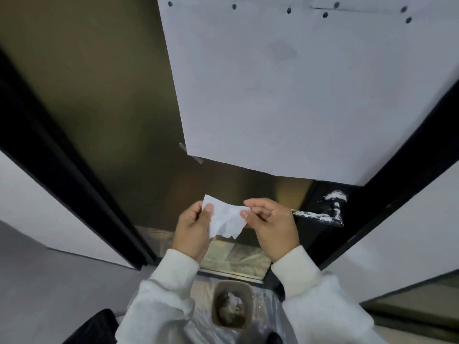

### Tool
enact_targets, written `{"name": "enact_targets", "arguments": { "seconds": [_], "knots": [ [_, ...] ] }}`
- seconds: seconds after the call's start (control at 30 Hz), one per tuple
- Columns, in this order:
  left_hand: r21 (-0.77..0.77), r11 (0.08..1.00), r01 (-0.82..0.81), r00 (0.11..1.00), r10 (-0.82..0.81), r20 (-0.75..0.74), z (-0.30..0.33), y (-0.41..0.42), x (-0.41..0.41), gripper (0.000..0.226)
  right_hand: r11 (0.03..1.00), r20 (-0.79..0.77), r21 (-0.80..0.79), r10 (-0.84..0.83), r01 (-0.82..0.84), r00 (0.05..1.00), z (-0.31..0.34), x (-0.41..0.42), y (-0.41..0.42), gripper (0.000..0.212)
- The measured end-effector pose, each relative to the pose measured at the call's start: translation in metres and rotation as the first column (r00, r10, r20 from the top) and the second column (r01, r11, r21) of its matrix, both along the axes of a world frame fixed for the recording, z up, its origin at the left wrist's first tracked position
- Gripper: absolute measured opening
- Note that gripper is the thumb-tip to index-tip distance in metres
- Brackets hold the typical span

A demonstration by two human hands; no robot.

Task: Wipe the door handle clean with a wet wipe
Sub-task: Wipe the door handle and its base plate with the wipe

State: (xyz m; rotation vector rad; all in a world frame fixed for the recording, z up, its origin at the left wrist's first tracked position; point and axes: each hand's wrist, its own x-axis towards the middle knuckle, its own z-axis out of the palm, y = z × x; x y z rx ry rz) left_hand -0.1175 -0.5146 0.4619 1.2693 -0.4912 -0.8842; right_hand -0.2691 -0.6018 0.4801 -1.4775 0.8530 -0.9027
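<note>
A white wet wipe (pixel 227 219) hangs crumpled between both hands in front of the door. My left hand (pixel 195 230) pinches its upper left corner with thumb and fingers. My right hand (pixel 272 225) pinches its right edge. The black lever door handle (pixel 320 216) juts out just right of my right hand, smeared with white residue along the lever and on its round base (pixel 335 198). The wipe and the handle are apart.
A large white paper sheet (pixel 298 83) is taped to the dark door (pixel 111 95). Black door frame posts (pixel 62 170) run along both sides. A small brown bin (pixel 232 307) holding crumpled wipes stands on plastic sheeting on the floor below my hands.
</note>
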Motion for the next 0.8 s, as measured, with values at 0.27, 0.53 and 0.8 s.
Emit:
{"name": "enact_targets", "arguments": {
  "seconds": [0.27,0.53,0.8],
  "knots": [
    [-0.05,0.995,0.09,0.988,-0.083,0.128,0.02,-0.041,-0.053,0.029,0.987,-0.098,-0.075,0.133,-0.141,0.986,0.023,-0.036,-0.041,0.017],
    [0.222,0.975,0.026,0.98,-0.068,0.186,0.008,-0.068,-0.075,0.017,0.932,-0.228,-0.337,0.054,-0.131,0.972,0.036,-0.069,-0.086,0.014],
    [0.27,0.962,-0.034,0.982,-0.018,0.187,-0.013,-0.099,-0.114,0.021,0.941,-0.194,-0.312,0.069,-0.128,0.979,0.033,-0.099,-0.108,0.007]
  ]
}}
